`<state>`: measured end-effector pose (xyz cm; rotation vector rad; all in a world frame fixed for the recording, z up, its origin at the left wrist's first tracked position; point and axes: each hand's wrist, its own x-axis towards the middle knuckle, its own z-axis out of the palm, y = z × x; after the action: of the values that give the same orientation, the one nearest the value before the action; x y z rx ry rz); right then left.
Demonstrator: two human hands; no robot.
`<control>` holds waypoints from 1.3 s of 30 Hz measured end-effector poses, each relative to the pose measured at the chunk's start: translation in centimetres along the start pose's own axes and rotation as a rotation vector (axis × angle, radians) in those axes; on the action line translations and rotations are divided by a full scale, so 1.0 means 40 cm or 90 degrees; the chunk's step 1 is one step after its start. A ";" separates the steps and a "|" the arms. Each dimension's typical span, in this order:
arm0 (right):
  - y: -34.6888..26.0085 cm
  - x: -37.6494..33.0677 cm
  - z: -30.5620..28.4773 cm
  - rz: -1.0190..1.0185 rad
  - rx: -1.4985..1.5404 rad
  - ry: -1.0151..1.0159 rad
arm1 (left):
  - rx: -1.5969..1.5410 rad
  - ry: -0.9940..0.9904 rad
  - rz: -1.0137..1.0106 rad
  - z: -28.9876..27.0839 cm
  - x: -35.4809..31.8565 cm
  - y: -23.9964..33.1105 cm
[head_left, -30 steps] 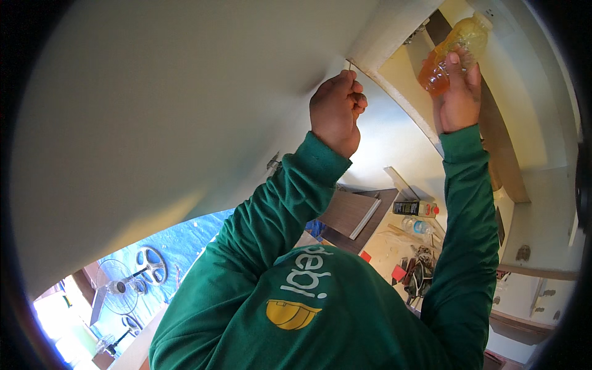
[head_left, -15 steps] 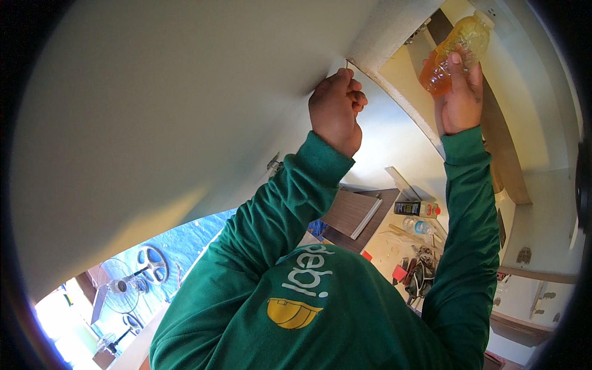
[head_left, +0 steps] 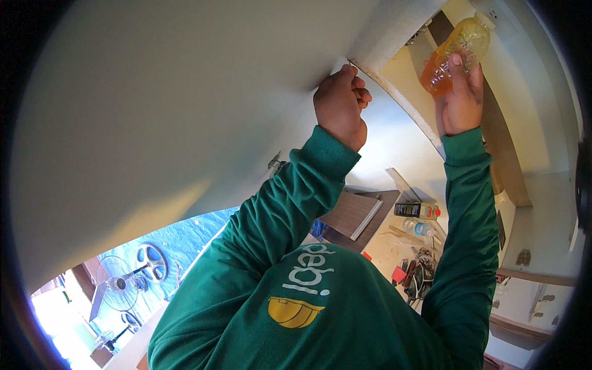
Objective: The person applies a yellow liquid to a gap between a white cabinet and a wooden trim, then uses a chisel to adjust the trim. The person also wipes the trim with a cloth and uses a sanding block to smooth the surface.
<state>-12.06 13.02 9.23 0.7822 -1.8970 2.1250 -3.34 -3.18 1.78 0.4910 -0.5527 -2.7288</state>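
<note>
- Left hand (head_left: 341, 105): thumb and forefinger pinched together on what looks like a thin stick (head_left: 351, 61), only its tip showing, at the upper right edge of the white cabinet door (head_left: 172, 111).
- Right hand (head_left: 464, 102): fingers and thumb wrapped around a clear plastic bottle (head_left: 467, 43) of amber liquid, tilted, well right of the door; its white cap (head_left: 485, 21) appears on.
- Possible trouble: the smooth bottle could slip if that grip loosens, or leak if the cap is loose; the stick could drop from so narrow a pinch.
- Farther out: a metal hinge (head_left: 275, 164) on the door; a red-capped rectangular container (head_left: 417, 210) and a water bottle (head_left: 417, 227) below and right of the door; an electric fan (head_left: 117, 283) beyond its lower edge.
</note>
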 end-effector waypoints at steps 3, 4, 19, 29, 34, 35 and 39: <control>-0.001 -0.001 0.004 0.001 0.010 0.005 | 0.003 -0.011 -0.004 0.001 0.004 0.002; -0.002 -0.002 0.005 0.004 0.015 0.008 | 0.000 -0.013 -0.008 0.002 0.005 0.003; 0.001 -0.001 -0.003 0.010 -0.007 0.002 | -0.063 -0.092 -0.067 -0.026 0.037 -0.015; 0.002 0.000 -0.005 0.022 -0.009 0.010 | -0.090 -0.105 -0.121 -0.029 0.037 -0.016; 0.002 0.003 -0.006 0.004 -0.023 0.002 | -0.063 -0.095 -0.112 -0.017 0.023 -0.019; 0.002 0.003 -0.007 0.006 -0.026 0.003 | -0.056 -0.091 -0.105 -0.014 0.019 -0.018; -0.002 0.004 -0.003 0.010 -0.026 0.004 | -0.048 -0.072 -0.110 -0.016 0.019 -0.021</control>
<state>-12.20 13.10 9.37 0.7540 -1.9437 2.0886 -3.98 -2.94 0.68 0.3828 -0.4512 -2.9450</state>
